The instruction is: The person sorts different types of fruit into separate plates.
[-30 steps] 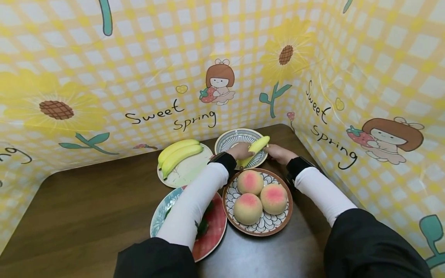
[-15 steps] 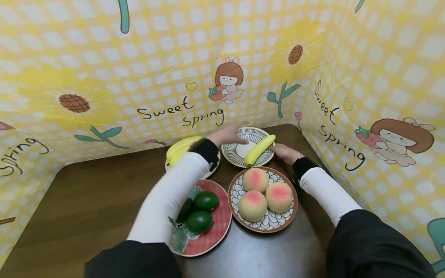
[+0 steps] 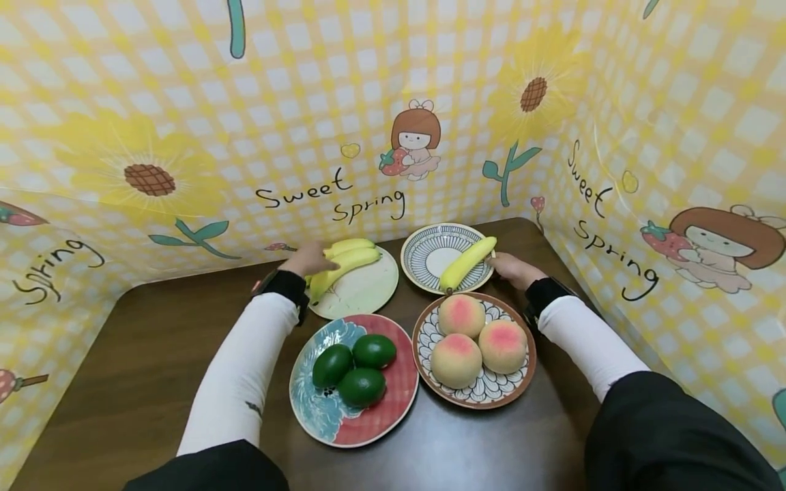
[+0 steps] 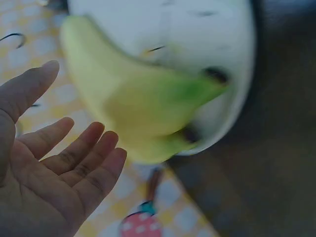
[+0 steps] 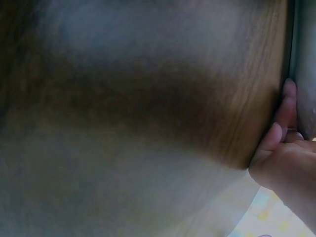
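Two yellow bananas lie on a pale round plate at the back. My left hand is at their left end; in the left wrist view its fingers are spread and hold nothing, close to the bananas. A single banana lies across the right side of a white plate with dark line patterns, its stem end over the near rim. My right hand holds this plate's right rim, fingers under the edge in the right wrist view.
A brown-rimmed plate with three peaches stands in front of the patterned plate. To its left, a red and blue plate carries three dark green oval fruits. A yellow checked cloth wall borders the table at back and right.
My left hand has let go of the single banana in the patterned plate and moved left to the two bananas. My right hand has stayed at the patterned plate's rim.
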The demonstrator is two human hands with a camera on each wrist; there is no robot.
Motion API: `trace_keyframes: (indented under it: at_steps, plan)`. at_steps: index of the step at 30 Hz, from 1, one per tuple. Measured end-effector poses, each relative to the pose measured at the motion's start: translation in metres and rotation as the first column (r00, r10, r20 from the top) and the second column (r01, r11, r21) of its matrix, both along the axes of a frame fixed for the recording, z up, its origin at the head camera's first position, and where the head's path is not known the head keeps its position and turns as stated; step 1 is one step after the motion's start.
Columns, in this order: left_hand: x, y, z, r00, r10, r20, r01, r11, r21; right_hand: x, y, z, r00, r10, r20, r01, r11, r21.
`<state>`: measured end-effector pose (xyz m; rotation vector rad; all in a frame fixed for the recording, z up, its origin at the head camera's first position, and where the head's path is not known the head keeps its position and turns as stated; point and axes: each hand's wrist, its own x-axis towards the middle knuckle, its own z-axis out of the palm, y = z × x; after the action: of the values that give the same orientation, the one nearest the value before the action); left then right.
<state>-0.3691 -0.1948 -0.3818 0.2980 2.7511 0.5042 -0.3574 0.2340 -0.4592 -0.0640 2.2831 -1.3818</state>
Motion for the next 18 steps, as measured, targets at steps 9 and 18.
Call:
trace_keyframes:
  at_steps: [9,18]
  plan:
    - [-0.006,0.015,-0.042,0.998,-0.022,-0.06,0.01,0.982,-0.19,0.003,0.0,0.001,1.0,0.004,-0.017,-0.005,1.0,-0.012]
    - [0.001,0.021,-0.039,0.997,0.072,-0.032,-0.076,0.982,-0.173,-0.003,-0.004,-0.001,1.0,-0.01,-0.013,0.01,1.0,-0.015]
